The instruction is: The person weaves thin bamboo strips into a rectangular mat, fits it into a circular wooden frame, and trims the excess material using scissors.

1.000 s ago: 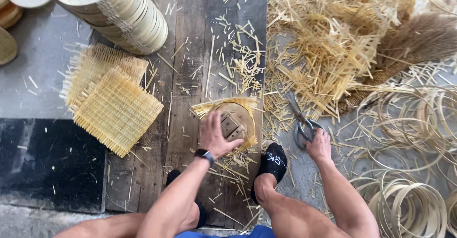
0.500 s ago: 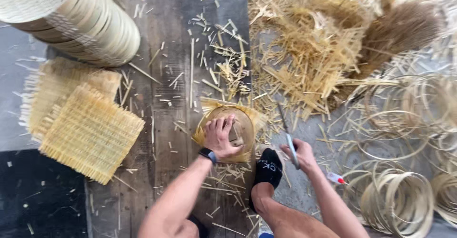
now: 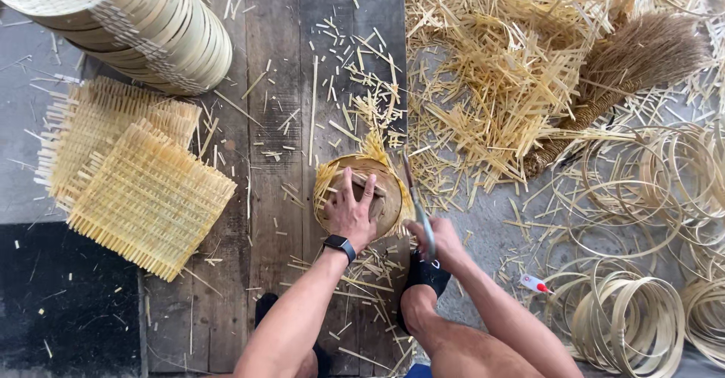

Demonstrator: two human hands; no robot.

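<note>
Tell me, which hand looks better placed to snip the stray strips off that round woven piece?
The right hand, likely: it holds the scissors with blades at the woven round edge. The left hand lies flat on it, pinning it.

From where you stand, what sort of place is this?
Probably a bamboo basket-weaving workshop floor: a stack of round woven trays, square woven straw-coloured mats, coiled split-bamboo hoops and heaped pale offcuts lie around dark wooden planks.

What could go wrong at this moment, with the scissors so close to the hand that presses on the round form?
The metal scissors in the right hand cut beside the left hand pressing the round woven bamboo piece; its fingers could be nicked. Loose yellow straw offcuts on the wooden boards might prick skin.
</note>
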